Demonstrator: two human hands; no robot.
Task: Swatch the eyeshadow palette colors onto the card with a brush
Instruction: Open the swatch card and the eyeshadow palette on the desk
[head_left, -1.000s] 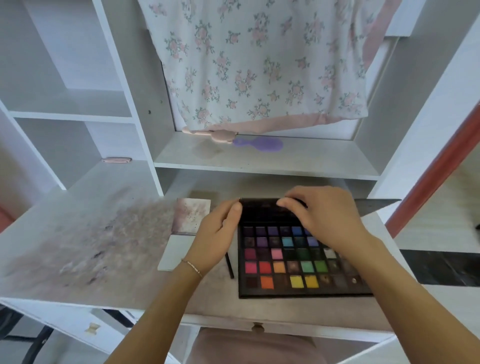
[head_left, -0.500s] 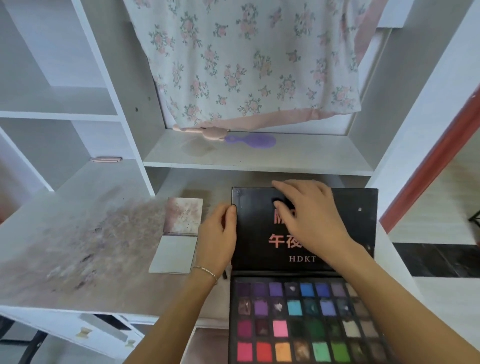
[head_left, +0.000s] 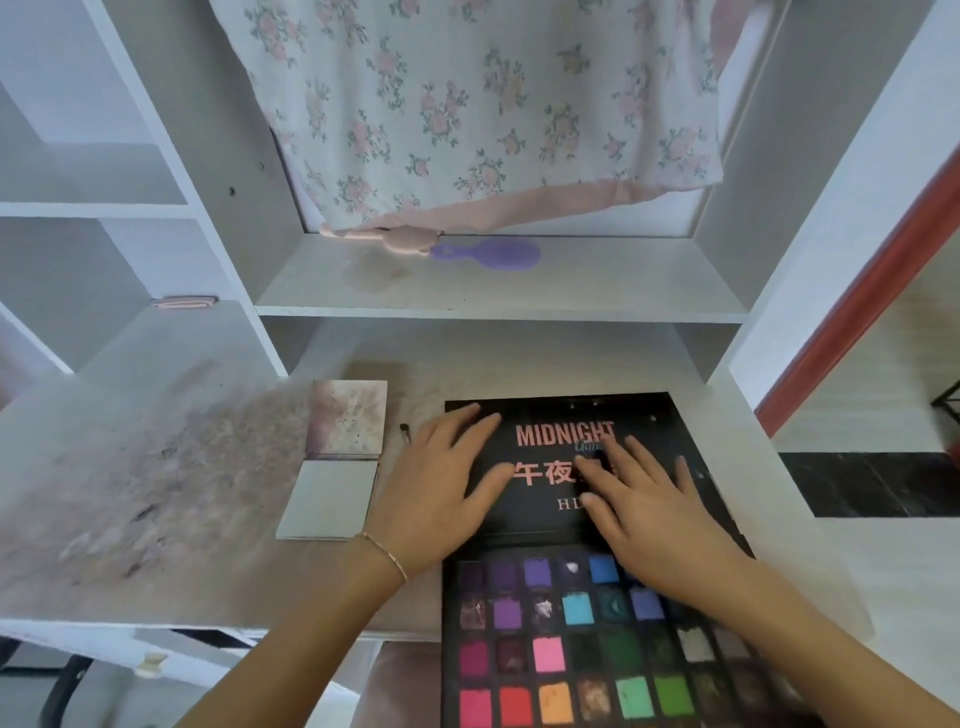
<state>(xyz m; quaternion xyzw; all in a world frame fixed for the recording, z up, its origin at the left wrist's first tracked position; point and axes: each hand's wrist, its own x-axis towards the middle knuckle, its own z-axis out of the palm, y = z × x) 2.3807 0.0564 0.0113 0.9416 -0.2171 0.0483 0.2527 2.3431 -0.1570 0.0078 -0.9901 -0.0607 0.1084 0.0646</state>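
I have the eyeshadow palette (head_left: 587, 597) lying open on the desk (head_left: 156, 493), its lid (head_left: 566, 415) folded back flat toward twelve o'clock and the colour pans running off the frame's bottom edge at six. Both of my hands lie flat on that lid with fingers straight and spread, holding nothing: the left hand (head_left: 441, 493) on its nine o'clock edge, the right hand (head_left: 649, 514) across the printed lettering. The card (head_left: 340, 462) sits just beside the palette at nine o'clock, its far half smudged with powder, its near half bare. The brush (head_left: 404, 432) shows only as a dark tip between card and lid, just off my left fingers; the rest is hidden under that hand. I judge the step to be settling the lid flat, so I'd press evenly with both palms, avoid dragging a wrist across the pans, then lift the left hand clear to uncover the brush handle.
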